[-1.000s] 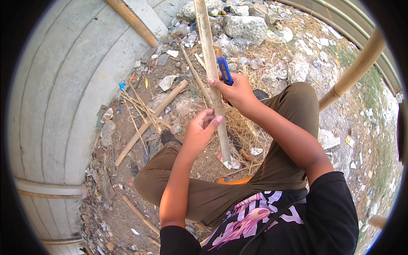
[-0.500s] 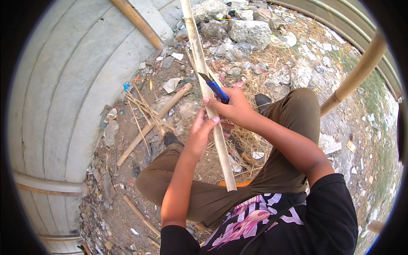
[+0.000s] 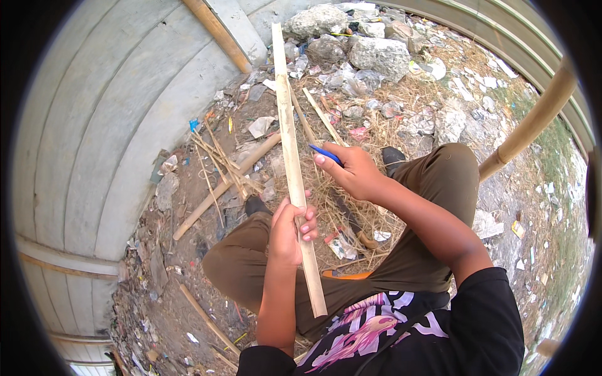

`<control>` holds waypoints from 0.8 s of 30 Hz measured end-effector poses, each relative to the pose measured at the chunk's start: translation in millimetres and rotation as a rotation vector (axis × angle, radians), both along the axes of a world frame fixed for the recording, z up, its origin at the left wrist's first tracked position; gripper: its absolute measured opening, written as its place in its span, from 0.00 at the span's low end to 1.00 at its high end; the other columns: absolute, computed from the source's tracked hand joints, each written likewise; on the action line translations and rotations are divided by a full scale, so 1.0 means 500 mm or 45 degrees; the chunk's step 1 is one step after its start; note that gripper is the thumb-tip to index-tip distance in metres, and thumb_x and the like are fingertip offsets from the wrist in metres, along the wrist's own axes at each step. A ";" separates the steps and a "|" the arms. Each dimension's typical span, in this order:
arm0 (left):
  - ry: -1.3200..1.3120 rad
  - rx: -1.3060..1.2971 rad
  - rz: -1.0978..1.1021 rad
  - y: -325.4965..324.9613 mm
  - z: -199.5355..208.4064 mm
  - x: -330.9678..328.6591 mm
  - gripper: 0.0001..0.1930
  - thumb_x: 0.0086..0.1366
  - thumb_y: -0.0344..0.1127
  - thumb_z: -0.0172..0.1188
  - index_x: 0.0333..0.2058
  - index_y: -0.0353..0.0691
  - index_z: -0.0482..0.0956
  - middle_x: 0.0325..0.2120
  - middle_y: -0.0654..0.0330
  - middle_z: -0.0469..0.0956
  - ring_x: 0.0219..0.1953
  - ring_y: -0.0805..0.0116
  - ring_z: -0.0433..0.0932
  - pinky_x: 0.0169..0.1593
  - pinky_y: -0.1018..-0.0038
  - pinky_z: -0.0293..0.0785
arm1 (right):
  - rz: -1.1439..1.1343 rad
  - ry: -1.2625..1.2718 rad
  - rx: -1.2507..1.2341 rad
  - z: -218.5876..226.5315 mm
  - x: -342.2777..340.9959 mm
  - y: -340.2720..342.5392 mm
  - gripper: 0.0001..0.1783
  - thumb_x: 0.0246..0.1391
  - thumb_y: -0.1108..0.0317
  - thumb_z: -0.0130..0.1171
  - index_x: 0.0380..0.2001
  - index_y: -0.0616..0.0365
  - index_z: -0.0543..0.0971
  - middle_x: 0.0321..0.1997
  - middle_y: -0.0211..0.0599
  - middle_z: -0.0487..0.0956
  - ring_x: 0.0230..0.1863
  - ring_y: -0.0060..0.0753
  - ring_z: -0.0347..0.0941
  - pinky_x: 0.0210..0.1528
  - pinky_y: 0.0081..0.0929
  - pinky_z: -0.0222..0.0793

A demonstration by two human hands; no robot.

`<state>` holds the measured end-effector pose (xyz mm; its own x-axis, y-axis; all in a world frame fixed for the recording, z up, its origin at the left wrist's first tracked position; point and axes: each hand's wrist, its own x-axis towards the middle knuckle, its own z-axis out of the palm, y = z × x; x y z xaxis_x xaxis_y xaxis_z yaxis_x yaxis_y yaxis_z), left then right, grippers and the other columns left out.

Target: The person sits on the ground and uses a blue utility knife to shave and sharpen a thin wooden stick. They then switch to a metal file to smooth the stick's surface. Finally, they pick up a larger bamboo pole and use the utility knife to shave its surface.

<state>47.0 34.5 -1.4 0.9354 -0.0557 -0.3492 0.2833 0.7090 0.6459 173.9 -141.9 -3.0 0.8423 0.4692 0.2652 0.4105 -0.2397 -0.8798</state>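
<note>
One held strip (image 3: 290, 138), blue cutter (image 3: 327, 154) partly hidden

From the person's head, the view looks down and forward, fisheye-wide and upright. The black short-sleeved shirt with a pink-and-white print (image 3: 486, 323) is nearest, at the lower edge; the bare left hand (image 3: 288, 230) and bare right hand (image 3: 356, 172) come near the middle; rough grey rocks (image 3: 379, 58) lie farther off, and the grey panelled wall (image 3: 119, 131) bows along the left rim
</note>
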 end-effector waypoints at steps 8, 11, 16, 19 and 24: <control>-0.072 0.169 0.326 -0.051 -0.021 -0.046 0.15 0.78 0.46 0.44 0.44 0.38 0.68 0.22 0.63 0.66 0.15 0.80 0.60 0.16 0.82 0.57 | 0.046 0.153 0.018 -0.034 -0.027 0.003 0.14 0.54 0.57 0.60 0.28 0.57 0.75 0.18 0.31 0.72 0.20 0.29 0.67 0.26 0.31 0.62; -0.171 0.279 0.375 -0.051 -0.025 -0.046 0.15 0.78 0.46 0.43 0.42 0.39 0.67 0.22 0.64 0.65 0.17 0.79 0.62 0.18 0.81 0.62 | 0.284 0.444 0.302 -0.056 -0.032 0.011 0.12 0.57 0.62 0.64 0.26 0.53 0.73 0.20 0.17 0.66 0.22 0.14 0.59 0.26 0.21 0.56; -0.240 0.450 0.663 0.000 -0.007 -0.025 0.14 0.78 0.45 0.42 0.40 0.39 0.66 0.23 0.64 0.65 0.20 0.76 0.64 0.24 0.77 0.65 | 0.593 0.844 0.168 -0.043 -0.095 0.026 0.24 0.56 0.44 0.65 0.29 0.56 0.76 0.20 0.18 0.66 0.23 0.13 0.64 0.23 0.20 0.69; -0.319 0.467 0.906 0.031 -0.011 -0.011 0.11 0.78 0.42 0.43 0.41 0.40 0.65 0.26 0.63 0.66 0.25 0.73 0.66 0.31 0.74 0.67 | 0.674 0.843 0.063 -0.069 -0.115 0.037 0.32 0.48 0.36 0.69 0.32 0.59 0.81 0.20 0.25 0.72 0.24 0.18 0.70 0.22 0.22 0.72; -0.384 0.371 1.165 0.077 -0.026 -0.016 0.10 0.77 0.40 0.45 0.42 0.39 0.68 0.33 0.61 0.70 0.35 0.69 0.71 0.41 0.71 0.71 | 0.802 0.638 -0.144 -0.041 -0.093 0.020 0.16 0.52 0.54 0.73 0.26 0.57 0.85 0.17 0.19 0.70 0.21 0.13 0.62 0.24 0.21 0.52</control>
<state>39.2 73.3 -14.5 0.6273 0.7785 0.0234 -0.4950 0.3753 0.7837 127.3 -131.8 -23.8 0.4173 0.8961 -0.1510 0.0617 -0.1937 -0.9791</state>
